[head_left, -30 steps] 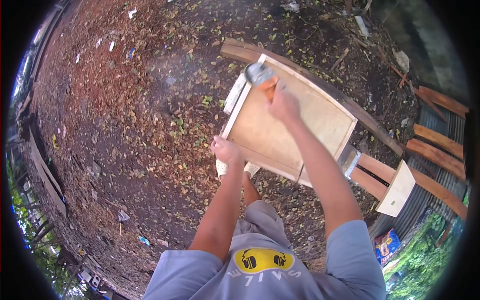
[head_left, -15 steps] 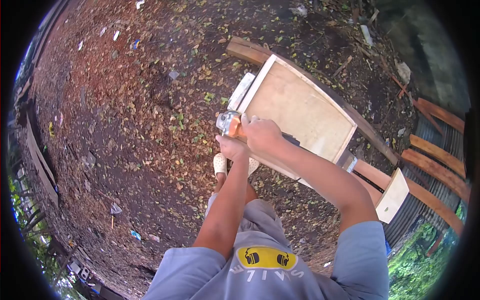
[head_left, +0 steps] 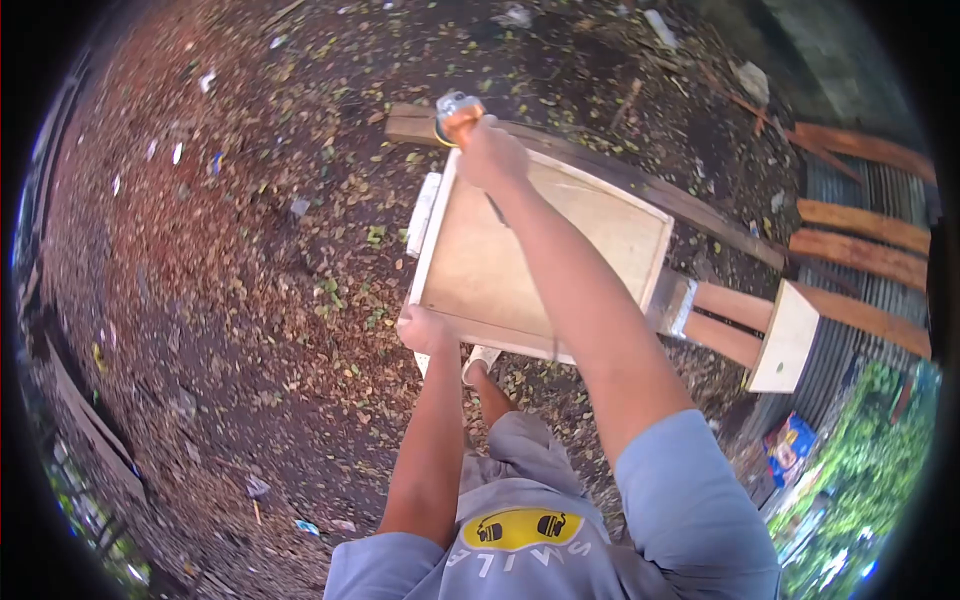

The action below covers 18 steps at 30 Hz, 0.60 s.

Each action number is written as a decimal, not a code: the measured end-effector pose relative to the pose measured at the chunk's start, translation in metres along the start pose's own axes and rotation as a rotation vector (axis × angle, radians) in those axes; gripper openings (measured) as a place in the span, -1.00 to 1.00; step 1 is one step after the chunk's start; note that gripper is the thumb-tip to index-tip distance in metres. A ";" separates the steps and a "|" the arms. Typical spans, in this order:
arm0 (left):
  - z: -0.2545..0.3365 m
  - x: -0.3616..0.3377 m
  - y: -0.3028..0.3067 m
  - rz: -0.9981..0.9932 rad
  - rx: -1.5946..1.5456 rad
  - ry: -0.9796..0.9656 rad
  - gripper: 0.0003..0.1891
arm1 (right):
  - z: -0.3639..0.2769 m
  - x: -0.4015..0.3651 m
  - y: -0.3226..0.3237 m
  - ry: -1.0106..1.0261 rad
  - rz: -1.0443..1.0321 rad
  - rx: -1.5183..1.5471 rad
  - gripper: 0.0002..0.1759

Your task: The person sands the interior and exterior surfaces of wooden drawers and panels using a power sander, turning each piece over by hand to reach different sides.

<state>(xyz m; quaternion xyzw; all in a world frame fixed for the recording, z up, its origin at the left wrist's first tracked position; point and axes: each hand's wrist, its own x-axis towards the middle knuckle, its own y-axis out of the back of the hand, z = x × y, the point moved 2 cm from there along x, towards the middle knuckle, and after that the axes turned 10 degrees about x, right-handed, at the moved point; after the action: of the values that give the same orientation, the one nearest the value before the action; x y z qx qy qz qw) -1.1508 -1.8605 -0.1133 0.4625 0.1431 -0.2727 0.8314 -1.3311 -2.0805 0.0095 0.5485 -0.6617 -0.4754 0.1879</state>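
A shallow wooden tray [head_left: 590, 235] with raised edges lies in front of me. My left hand [head_left: 426, 330] is closed around its near left corner. My right hand [head_left: 495, 160] grips an orange angle grinder [head_left: 462, 118] with a silver head, held at the tray's far left corner. The grinder's disc edge shows beside its head, overlapping the rim there. Part of the grinder's body is hidden behind my right hand and forearm.
A long plank [head_left: 690, 202] runs behind the tray. To the right stands a wooden piece with a pale board [head_left: 785, 340] at its end. Reddish planks [head_left: 860, 258] rest on corrugated metal sheets. Leaves and litter cover the ground [head_left: 270, 260].
My right hand has carried the angle grinder from the near left corner to the far left corner. My left hand, earlier close beside the grinder, now holds the tray's near corner.
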 end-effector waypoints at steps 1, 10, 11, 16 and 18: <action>0.002 0.001 0.003 -0.051 0.028 -0.065 -0.65 | 0.006 -0.001 0.005 -0.053 -0.010 0.038 -0.45; 0.023 -0.012 0.016 -0.061 0.185 -0.047 -0.58 | 0.121 -0.034 0.059 -0.353 0.034 0.111 -0.36; 0.021 -0.010 0.014 -0.062 0.173 -0.036 -0.59 | 0.141 -0.038 0.068 -0.394 0.053 0.094 -0.35; 0.014 0.000 0.012 -0.089 0.116 -0.027 -0.61 | 0.253 -0.068 0.109 -0.536 0.082 0.036 -0.29; 0.008 0.004 0.009 -0.095 0.050 -0.033 -0.61 | 0.285 -0.088 0.127 -0.597 0.120 0.026 -0.27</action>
<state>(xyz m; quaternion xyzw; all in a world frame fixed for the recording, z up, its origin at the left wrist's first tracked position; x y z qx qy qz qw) -1.1423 -1.8650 -0.1042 0.4712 0.1444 -0.3230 0.8079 -1.5906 -1.8870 0.0035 0.3467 -0.7251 -0.5950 0.0060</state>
